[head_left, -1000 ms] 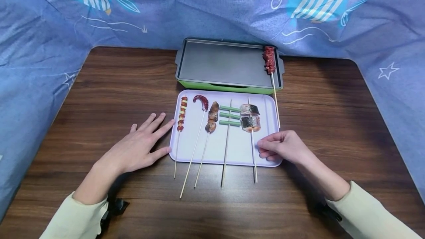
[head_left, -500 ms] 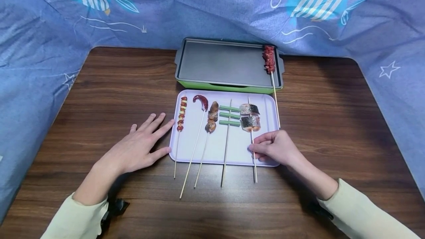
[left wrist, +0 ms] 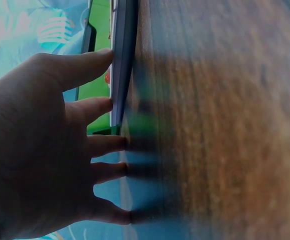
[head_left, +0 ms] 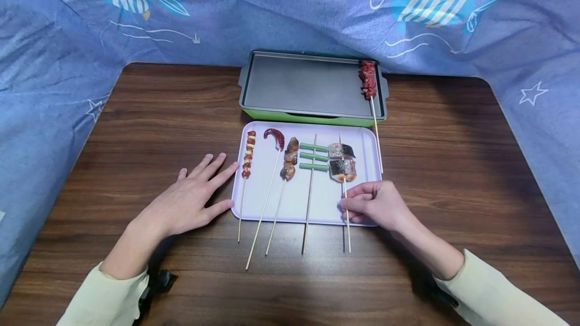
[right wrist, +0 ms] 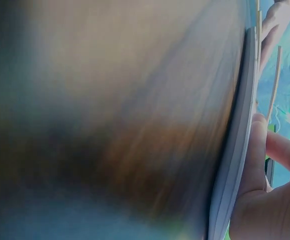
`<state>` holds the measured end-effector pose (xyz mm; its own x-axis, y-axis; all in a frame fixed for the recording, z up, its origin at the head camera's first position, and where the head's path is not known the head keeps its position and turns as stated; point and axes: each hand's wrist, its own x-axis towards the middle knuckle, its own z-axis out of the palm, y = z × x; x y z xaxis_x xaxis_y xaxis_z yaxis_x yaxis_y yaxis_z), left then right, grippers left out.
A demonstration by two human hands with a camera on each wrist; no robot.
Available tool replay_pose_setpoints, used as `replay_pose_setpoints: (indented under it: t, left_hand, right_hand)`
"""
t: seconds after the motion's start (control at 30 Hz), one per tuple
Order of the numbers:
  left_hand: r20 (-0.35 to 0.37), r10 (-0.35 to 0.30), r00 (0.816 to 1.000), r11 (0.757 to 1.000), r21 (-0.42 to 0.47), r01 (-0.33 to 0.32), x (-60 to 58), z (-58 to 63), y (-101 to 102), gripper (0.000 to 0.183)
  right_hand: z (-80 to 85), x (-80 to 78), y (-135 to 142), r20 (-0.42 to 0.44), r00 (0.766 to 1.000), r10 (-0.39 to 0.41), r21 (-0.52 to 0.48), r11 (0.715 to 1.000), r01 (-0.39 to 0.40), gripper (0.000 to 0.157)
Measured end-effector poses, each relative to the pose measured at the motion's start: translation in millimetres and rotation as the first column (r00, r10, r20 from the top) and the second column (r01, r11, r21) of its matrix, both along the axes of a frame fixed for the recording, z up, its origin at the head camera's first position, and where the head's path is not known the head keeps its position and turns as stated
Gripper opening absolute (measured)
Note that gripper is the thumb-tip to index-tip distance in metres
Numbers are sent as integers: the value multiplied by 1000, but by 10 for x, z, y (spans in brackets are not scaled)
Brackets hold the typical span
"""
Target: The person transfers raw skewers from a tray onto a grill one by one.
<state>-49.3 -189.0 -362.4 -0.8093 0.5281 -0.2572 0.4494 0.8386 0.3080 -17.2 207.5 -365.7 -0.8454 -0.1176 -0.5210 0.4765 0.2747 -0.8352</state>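
In the head view my right hand pinches the stick of a fish skewer, which carries two dark-skinned chunks at the right of the pale lilac tray. The stick's lower end casts a separate shadow, so it is slightly raised. My left hand lies with fingers spread, thumb and index fingertips touching the tray's left rim. Lined up to the left of the fish are a skewer with green stalks, a brown meat skewer, a red tentacle skewer and a red-and-yellow skewer.
Behind the tray stands a green grill with a dark flat plate. A red meat skewer lies at its right end, its stick reaching over the tray's right edge. Brown wooden table surrounds them; a blue fish-print cloth hangs behind.
My right hand has moved left from the tray's right side and taken hold of the fish skewer's stick. The stick has lifted a little off its shadow. My left hand stays still.
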Motion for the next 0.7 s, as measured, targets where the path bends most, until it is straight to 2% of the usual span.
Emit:
replay_pose_setpoints:
  t: [0.43, 0.7]
  left_hand:
    - [-1, -1, 1000, 1000, -5, 1, 0, 1, -5, 74]
    - [-1, -5, 1000, 1000, -8, 5, -3, -13, 0, 74]
  right_hand:
    - [144, 222, 11, -21, 999, 38, -79, 996, -39, 26]
    - [394, 322, 10, -132, 990, 56, -96, 993, -69, 30]
